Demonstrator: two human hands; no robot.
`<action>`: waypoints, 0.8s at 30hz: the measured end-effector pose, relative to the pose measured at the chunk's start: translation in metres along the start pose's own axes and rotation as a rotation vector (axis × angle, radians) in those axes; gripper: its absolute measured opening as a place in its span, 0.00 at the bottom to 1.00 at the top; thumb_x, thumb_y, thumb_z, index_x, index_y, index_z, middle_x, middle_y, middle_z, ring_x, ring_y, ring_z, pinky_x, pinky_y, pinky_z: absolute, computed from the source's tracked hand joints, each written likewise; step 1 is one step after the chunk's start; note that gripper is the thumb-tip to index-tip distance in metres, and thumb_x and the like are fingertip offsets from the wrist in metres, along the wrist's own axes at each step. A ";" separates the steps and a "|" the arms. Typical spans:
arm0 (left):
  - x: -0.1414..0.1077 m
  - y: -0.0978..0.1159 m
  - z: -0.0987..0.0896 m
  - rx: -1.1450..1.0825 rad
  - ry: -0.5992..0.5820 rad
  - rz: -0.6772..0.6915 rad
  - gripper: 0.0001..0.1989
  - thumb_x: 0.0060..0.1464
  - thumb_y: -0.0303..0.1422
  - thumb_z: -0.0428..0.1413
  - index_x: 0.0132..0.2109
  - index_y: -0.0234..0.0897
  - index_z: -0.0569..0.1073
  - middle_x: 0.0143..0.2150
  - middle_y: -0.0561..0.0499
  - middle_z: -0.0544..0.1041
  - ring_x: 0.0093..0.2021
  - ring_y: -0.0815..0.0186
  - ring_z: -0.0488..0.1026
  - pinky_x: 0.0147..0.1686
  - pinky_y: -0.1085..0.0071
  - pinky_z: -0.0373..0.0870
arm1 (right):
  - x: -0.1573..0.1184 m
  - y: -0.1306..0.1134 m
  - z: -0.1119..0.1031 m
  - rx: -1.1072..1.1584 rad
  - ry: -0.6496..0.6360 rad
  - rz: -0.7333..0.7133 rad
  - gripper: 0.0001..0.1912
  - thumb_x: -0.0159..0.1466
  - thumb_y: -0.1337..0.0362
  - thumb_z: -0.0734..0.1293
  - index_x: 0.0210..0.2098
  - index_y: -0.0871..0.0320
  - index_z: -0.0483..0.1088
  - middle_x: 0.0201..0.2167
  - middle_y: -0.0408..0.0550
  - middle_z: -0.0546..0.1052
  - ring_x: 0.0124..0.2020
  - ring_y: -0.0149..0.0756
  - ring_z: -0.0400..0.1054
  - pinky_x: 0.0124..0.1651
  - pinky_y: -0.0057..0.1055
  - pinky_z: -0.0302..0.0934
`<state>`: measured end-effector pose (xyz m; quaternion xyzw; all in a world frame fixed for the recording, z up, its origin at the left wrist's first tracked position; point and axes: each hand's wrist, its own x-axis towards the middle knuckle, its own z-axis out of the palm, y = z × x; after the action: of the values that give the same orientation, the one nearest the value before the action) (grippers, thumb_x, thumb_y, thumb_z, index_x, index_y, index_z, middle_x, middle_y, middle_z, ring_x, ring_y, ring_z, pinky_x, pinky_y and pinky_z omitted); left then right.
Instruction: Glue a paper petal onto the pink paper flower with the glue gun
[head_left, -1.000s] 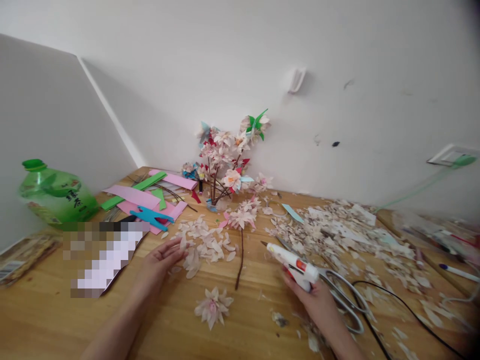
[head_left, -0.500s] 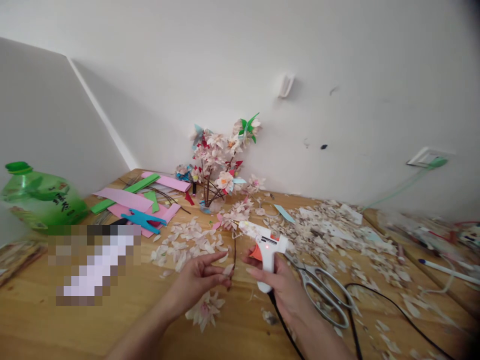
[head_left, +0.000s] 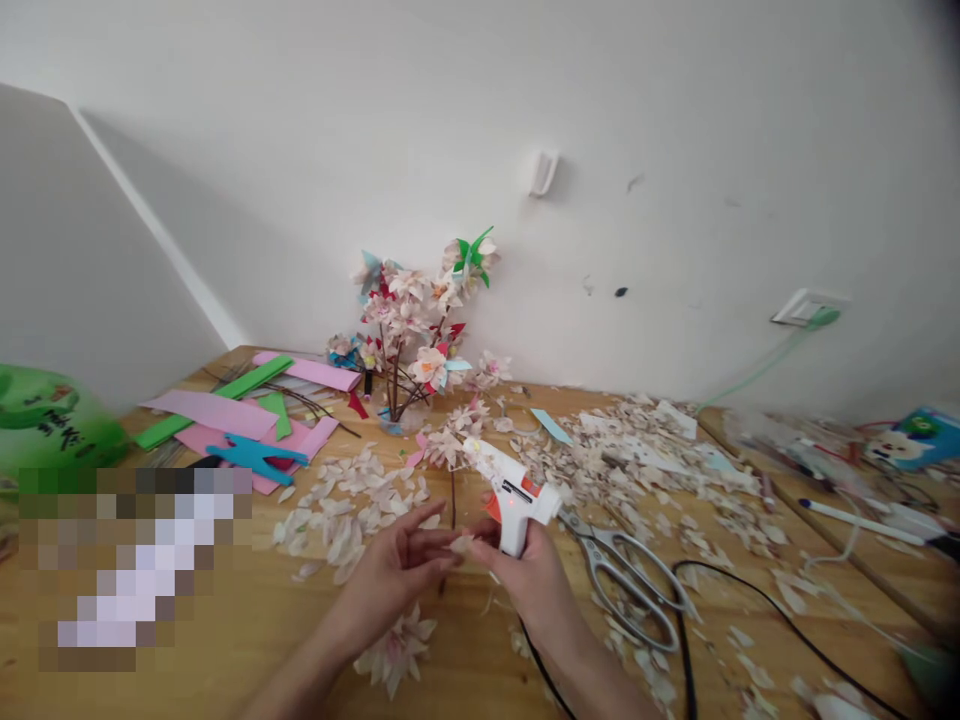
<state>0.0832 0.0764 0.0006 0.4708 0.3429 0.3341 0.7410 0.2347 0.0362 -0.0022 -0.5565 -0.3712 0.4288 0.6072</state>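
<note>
My right hand (head_left: 538, 580) is closed around the handle of a white hot glue gun (head_left: 516, 520), whose nozzle points up and to the left. Close beside it, my left hand (head_left: 386, 568) pinches a pale petal (head_left: 463, 546) at its fingertips. The right thumb tip meets that petal. Behind the fingers, a thin brown stem (head_left: 453, 498) runs down from a pink-white flower (head_left: 450, 445). Below my left hand, another pale flower (head_left: 397, 650) lies on the wooden table (head_left: 247, 690).
A vase of flower branches (head_left: 405, 340) stands by the wall. Loose petals (head_left: 360, 490) cover much of the table. Scissors (head_left: 630, 585) and a black cord (head_left: 780, 590) lie on the right. Coloured paper strips (head_left: 217, 412) and a green bottle (head_left: 56, 425) are on the left.
My right hand has tilted the glue gun and come in against my left fingertips, so the thumb now touches the petal. The whole view has shifted slightly to the right.
</note>
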 end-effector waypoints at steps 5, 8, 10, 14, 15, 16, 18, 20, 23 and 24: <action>-0.006 0.002 0.005 -0.041 0.124 0.034 0.29 0.36 0.35 0.66 0.48 0.39 0.66 0.39 0.49 0.76 0.36 0.63 0.76 0.42 0.64 0.69 | 0.000 0.010 0.000 -0.119 0.110 -0.193 0.12 0.51 0.59 0.69 0.32 0.56 0.67 0.27 0.45 0.76 0.30 0.41 0.71 0.37 0.36 0.67; -0.009 0.001 0.014 -0.116 0.101 -0.026 0.29 0.38 0.38 0.65 0.48 0.39 0.64 0.38 0.46 0.77 0.40 0.59 0.76 0.42 0.63 0.70 | -0.005 0.017 0.003 -0.153 0.093 -0.275 0.15 0.56 0.62 0.67 0.41 0.56 0.63 0.31 0.46 0.74 0.32 0.39 0.70 0.37 0.35 0.66; -0.007 -0.002 0.017 -0.162 0.099 -0.008 0.29 0.38 0.37 0.65 0.47 0.39 0.63 0.39 0.45 0.78 0.44 0.57 0.75 0.43 0.63 0.69 | -0.008 0.020 0.005 -0.185 0.070 -0.315 0.15 0.58 0.62 0.66 0.44 0.56 0.62 0.35 0.48 0.73 0.34 0.39 0.70 0.40 0.35 0.66; -0.002 -0.009 0.014 -0.191 0.131 0.048 0.30 0.35 0.36 0.67 0.45 0.39 0.63 0.36 0.46 0.79 0.44 0.56 0.75 0.44 0.62 0.69 | -0.011 0.024 0.009 -0.216 0.074 -0.349 0.16 0.58 0.62 0.66 0.44 0.56 0.61 0.39 0.50 0.72 0.38 0.39 0.69 0.45 0.36 0.64; -0.001 -0.009 0.013 -0.187 0.135 0.055 0.30 0.35 0.36 0.67 0.45 0.38 0.63 0.35 0.47 0.79 0.42 0.57 0.76 0.43 0.62 0.70 | -0.011 0.026 0.009 -0.211 0.075 -0.347 0.16 0.58 0.62 0.67 0.45 0.56 0.61 0.39 0.50 0.72 0.39 0.40 0.69 0.46 0.36 0.64; 0.000 -0.009 0.012 -0.180 0.137 0.063 0.30 0.35 0.36 0.67 0.45 0.38 0.63 0.35 0.47 0.79 0.41 0.59 0.76 0.43 0.63 0.70 | -0.011 0.027 0.010 -0.205 0.072 -0.347 0.17 0.58 0.62 0.67 0.45 0.56 0.61 0.40 0.51 0.72 0.40 0.40 0.69 0.46 0.36 0.64; 0.000 -0.008 0.012 -0.162 0.148 0.100 0.29 0.35 0.36 0.67 0.44 0.38 0.63 0.33 0.49 0.79 0.38 0.61 0.76 0.42 0.64 0.70 | -0.012 0.031 0.011 -0.190 0.055 -0.349 0.17 0.58 0.63 0.67 0.45 0.57 0.61 0.40 0.51 0.73 0.42 0.41 0.69 0.47 0.36 0.64; 0.000 -0.006 0.013 -0.140 0.165 0.151 0.27 0.36 0.36 0.66 0.43 0.38 0.63 0.31 0.51 0.78 0.36 0.63 0.76 0.40 0.66 0.70 | -0.013 0.033 0.014 -0.163 0.047 -0.355 0.17 0.57 0.65 0.66 0.45 0.57 0.61 0.39 0.51 0.73 0.41 0.41 0.70 0.47 0.36 0.64; -0.001 -0.004 0.013 -0.085 0.194 0.208 0.25 0.38 0.35 0.65 0.43 0.39 0.63 0.28 0.53 0.77 0.34 0.65 0.75 0.37 0.69 0.70 | -0.017 0.030 0.017 -0.098 0.053 -0.334 0.18 0.55 0.65 0.67 0.45 0.58 0.62 0.37 0.51 0.75 0.37 0.40 0.72 0.43 0.35 0.66; -0.002 -0.004 0.012 -0.066 0.196 0.219 0.25 0.39 0.35 0.65 0.44 0.39 0.63 0.28 0.54 0.76 0.33 0.66 0.75 0.36 0.70 0.70 | -0.018 0.027 0.018 -0.074 0.051 -0.314 0.18 0.54 0.65 0.67 0.44 0.58 0.63 0.36 0.51 0.76 0.36 0.40 0.72 0.41 0.34 0.67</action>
<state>0.0928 0.0678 0.0014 0.4457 0.3492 0.4685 0.6782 0.2090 0.0264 -0.0270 -0.5244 -0.4536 0.3002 0.6551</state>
